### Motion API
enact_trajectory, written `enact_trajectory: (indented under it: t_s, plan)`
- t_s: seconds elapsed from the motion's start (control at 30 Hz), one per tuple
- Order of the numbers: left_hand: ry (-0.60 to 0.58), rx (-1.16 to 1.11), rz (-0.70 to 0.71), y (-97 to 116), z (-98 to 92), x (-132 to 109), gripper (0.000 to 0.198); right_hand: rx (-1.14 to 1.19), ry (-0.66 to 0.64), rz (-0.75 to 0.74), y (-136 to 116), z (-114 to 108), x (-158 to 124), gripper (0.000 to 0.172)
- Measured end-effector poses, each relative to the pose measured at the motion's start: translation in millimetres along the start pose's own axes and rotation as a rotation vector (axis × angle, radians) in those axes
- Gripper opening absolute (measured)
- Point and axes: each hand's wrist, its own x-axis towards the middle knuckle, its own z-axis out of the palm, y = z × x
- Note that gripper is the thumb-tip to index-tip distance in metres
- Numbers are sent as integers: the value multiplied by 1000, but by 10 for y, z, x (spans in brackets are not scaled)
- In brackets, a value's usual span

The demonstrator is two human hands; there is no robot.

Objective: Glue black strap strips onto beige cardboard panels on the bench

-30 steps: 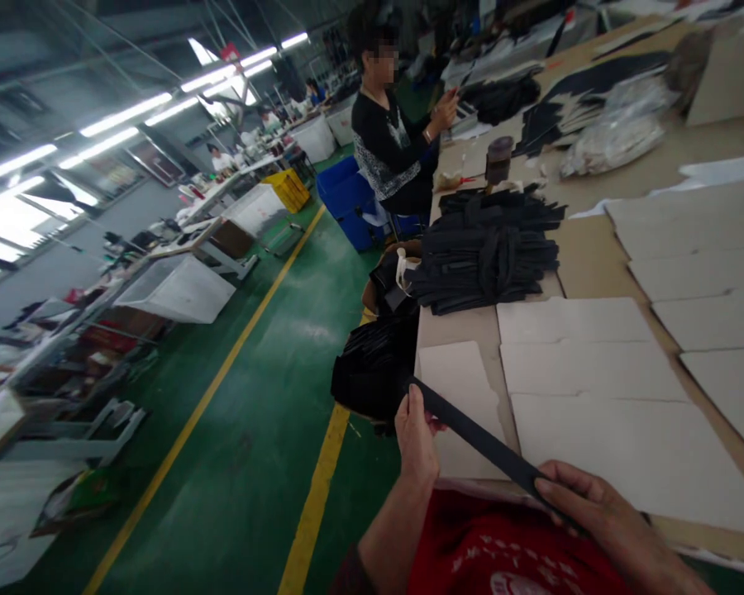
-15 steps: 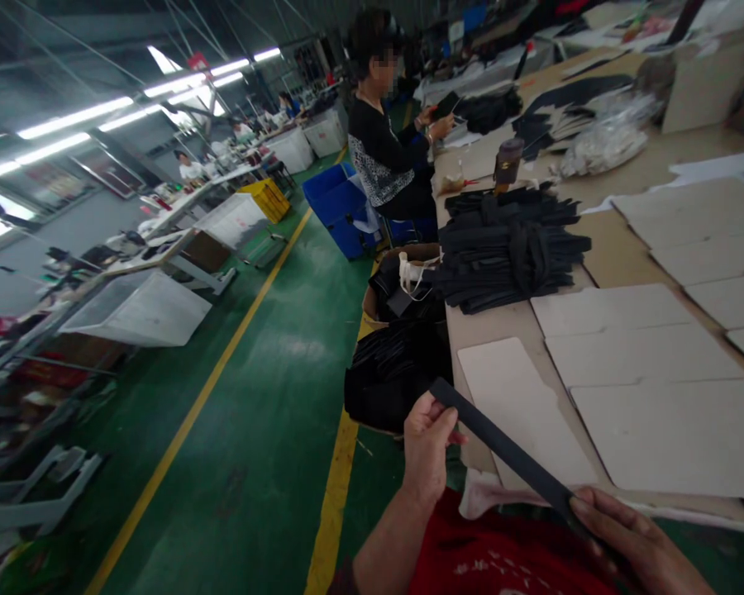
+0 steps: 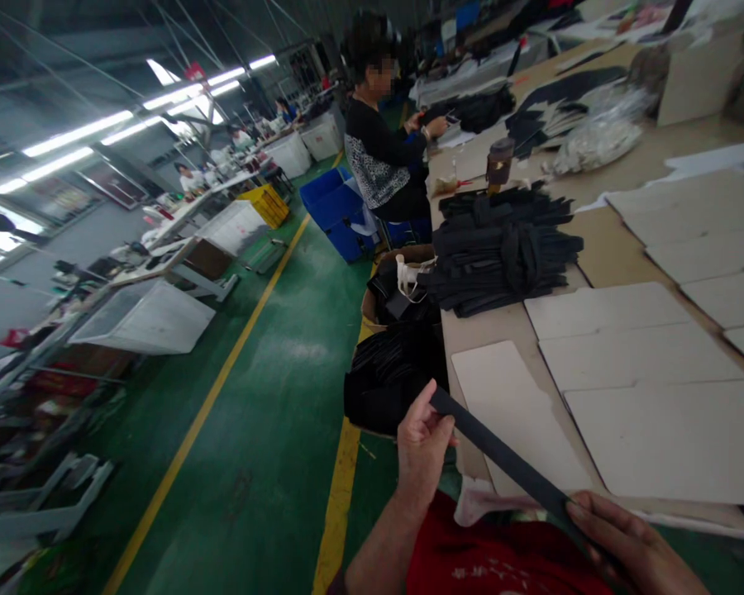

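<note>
A long dark strip, flat and narrow, stretches between my two hands at the table's front edge. My left hand pinches its upper end between thumb and fingers. Lower down to the right, my right hand is closed around the other end, whose tip is hidden. Behind the strip lies a pale flat panel on the table. A bundle of black strips, bound round the middle, rests farther back on the tabletop.
Overlapping pale panels cover the right of the table. Boxes of black pieces stand on the floor at its left edge. A seated person works beyond, near a blue bin. A cup and plastic bag sit farther back.
The view has shifted slightly. My left fingers have changed position at the strip's upper end, the index finger now extended upward. The seated person's hands have lowered with the dark piece.
</note>
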Motion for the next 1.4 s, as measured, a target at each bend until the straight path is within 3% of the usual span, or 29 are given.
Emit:
enact_trajectory:
  t_s: [0.2, 0.33, 0.57, 0.73, 0.87, 0.97, 1.2, 1.4]
  plan:
    - [14, 9, -66, -69, 186, 146, 62, 29, 42, 17, -53, -307, 134, 49]
    - [-30, 94, -99, -98, 254, 292, 60, 90, 58, 18, 0, -379, 198, 46]
    - [-171, 252, -102, -200, 163, 703, 53, 155, 76, 46, 263, -114, 234, 47]
    - [-303, 369, -101, -331, 133, 1057, 54, 193, 213, -19, 532, 214, 378, 49]
    - [-379, 464, -14, -496, 192, 1305, 51, 207, 384, -147, 660, 381, 526, 46]
    - [-423, 524, 50, -597, 262, 1451, 50, 99, 502, -214, 682, 416, 626, 42]
    - [-473, 605, 168, -703, 404, 1702, 47, -40, 605, -165, 577, 425, 807, 45]
    - [-485, 644, 200, -709, 497, 1781, 47, -89, 680, -185, 551, 416, 905, 42]
